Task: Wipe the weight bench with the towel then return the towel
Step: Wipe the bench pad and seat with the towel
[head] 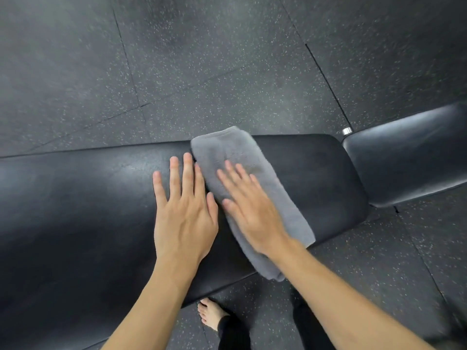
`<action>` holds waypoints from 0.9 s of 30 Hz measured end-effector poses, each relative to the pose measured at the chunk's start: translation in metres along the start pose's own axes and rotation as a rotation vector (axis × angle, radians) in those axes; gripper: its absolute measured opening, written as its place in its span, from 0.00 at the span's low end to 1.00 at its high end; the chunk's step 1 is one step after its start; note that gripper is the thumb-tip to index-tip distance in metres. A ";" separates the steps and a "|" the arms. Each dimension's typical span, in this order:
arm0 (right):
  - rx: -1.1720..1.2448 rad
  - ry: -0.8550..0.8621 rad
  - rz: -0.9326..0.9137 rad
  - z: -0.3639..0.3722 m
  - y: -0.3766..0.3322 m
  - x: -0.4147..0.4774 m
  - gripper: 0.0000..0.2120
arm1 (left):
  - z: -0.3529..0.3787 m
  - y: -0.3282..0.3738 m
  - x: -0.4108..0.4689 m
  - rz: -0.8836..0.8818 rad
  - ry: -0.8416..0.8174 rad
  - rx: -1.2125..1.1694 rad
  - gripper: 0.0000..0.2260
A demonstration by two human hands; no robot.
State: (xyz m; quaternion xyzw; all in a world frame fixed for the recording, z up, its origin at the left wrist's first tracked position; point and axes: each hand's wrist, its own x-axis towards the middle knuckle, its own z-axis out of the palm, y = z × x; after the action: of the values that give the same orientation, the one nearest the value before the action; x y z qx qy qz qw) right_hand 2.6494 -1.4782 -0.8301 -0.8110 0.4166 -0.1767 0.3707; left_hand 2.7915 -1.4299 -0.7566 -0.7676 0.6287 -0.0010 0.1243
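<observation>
A black padded weight bench [75, 210] runs across the view from left to right. A folded grey towel [227, 150] lies across its long pad near the right end, reaching from the far edge to the near edge. My right hand [250, 210] lies flat on the towel with fingers spread, slightly blurred. My left hand [184, 213] rests flat on the bare pad just left of the towel, its fingers apart, the index finger touching the towel's edge.
A second black pad [409, 157] of the bench sits at the right, split from the long pad by a gap, with a small metal knob [347, 131] behind it. Speckled dark rubber floor tiles [202, 59] surround the bench. My bare foot [209, 314] stands below the near edge.
</observation>
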 end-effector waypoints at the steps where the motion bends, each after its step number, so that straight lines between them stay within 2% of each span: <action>1: -0.040 -0.014 -0.071 0.006 -0.012 -0.003 0.26 | -0.001 0.001 0.000 0.005 0.001 0.007 0.28; 5: -0.115 -0.016 -0.084 -0.006 0.009 -0.005 0.26 | -0.001 0.001 0.001 -0.009 0.026 -0.002 0.28; 7: -0.123 0.028 0.044 -0.020 0.043 -0.005 0.26 | 0.001 0.001 0.001 -0.018 0.043 -0.010 0.28; 11: -0.089 0.102 0.411 -0.060 0.132 -0.008 0.26 | 0.004 0.000 0.000 -0.024 0.067 -0.017 0.27; 14: -0.075 0.124 0.511 -0.071 0.160 -0.002 0.26 | 0.004 -0.001 -0.001 -0.024 0.067 -0.016 0.27; 17: 0.016 0.217 0.543 -0.060 0.143 -0.007 0.25 | 0.003 -0.002 -0.002 -0.024 0.068 -0.045 0.27; 20: 0.078 0.231 0.471 -0.047 0.101 -0.023 0.24 | 0.000 -0.001 -0.001 -0.034 0.089 -0.113 0.27; 25: 0.049 0.066 0.030 0.009 -0.017 -0.055 0.25 | -0.007 -0.002 -0.003 -0.057 0.178 -0.361 0.26; 27: -0.040 0.017 -0.042 0.019 -0.036 -0.058 0.25 | -0.011 -0.003 -0.004 -0.076 0.209 -0.452 0.26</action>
State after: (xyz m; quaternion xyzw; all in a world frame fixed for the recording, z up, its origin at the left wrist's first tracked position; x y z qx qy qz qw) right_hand 2.6463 -1.4093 -0.8144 -0.8254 0.4060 -0.1828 0.3471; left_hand 2.7919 -1.4273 -0.7451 -0.7947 0.5932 0.0555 -0.1162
